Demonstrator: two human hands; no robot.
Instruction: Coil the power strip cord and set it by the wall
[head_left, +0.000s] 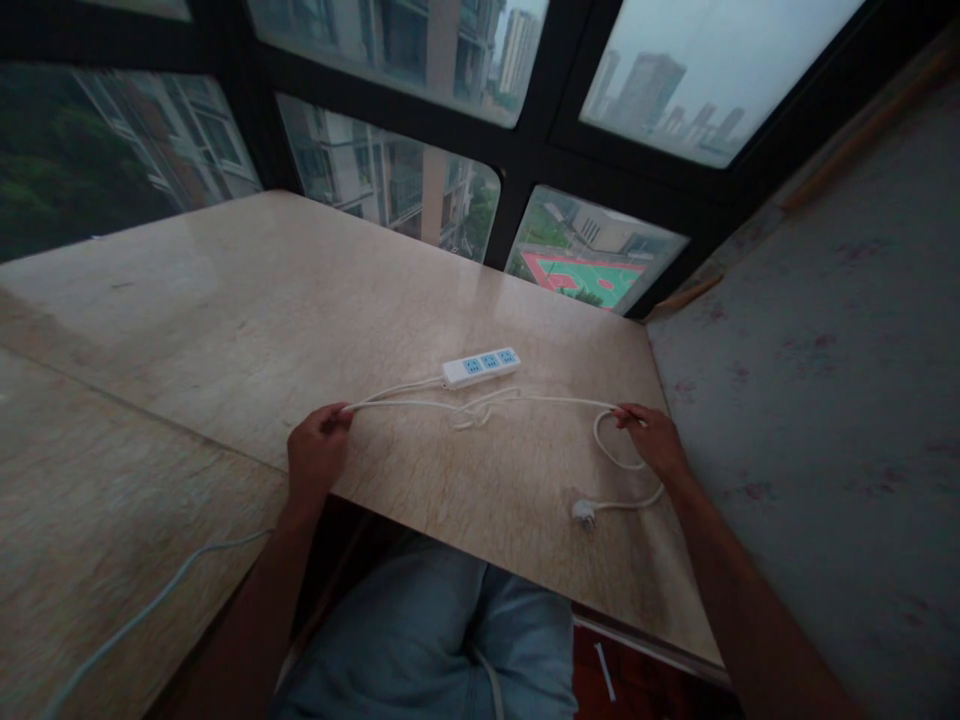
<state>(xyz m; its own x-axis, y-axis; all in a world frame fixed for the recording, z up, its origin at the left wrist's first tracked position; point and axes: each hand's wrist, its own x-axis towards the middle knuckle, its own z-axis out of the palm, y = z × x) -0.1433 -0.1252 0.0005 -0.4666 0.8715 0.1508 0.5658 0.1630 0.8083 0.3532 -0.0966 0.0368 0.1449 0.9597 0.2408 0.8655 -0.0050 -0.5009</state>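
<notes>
A white power strip (480, 366) with blue sockets lies on the beige marble-look tabletop (247, 300). Its white cord (480, 406) runs out to the left, folds back and stretches across to the right, with a loose tangle in the middle. My left hand (316, 452) pinches the cord at its left bend. My right hand (654, 438) pinches it on the right, where it loops down to the white plug (583, 513) lying on the table near the front edge.
Dark-framed windows (525, 150) stand behind the table, looking out on buildings. A grey wall (825, 380) closes the right side. Another white cable (142, 610) crosses the lower surface at the left. My jeans-covered legs (442, 640) sit below the table edge.
</notes>
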